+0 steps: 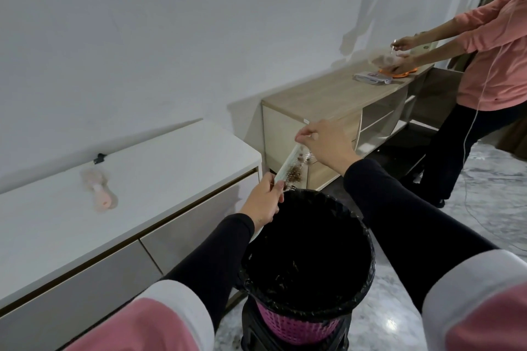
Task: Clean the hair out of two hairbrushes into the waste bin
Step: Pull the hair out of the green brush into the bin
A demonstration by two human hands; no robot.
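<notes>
Hairbrush: white flat hairbrush [288, 169] with brown hair [380, 177] was held above the black-lined purple waste bin [308, 319].
Left hand [263, 204]: grip clamped on its handle.
Right hand [325, 142]: fingers pinched together at its top end.
Second brush: pink hairbrush [98, 189] lay on the white tabletop [171, 168].

head view | worn on head; looks forward and down | close over waste bin [308, 248]; wall behind

Sleeves: long, tight, black to the wrists on both arms
Over-sleeves: loose pink fabric with broad white cuffs at the upper arms
Hands: left hand [263, 202] and right hand [328, 142] bare
</notes>
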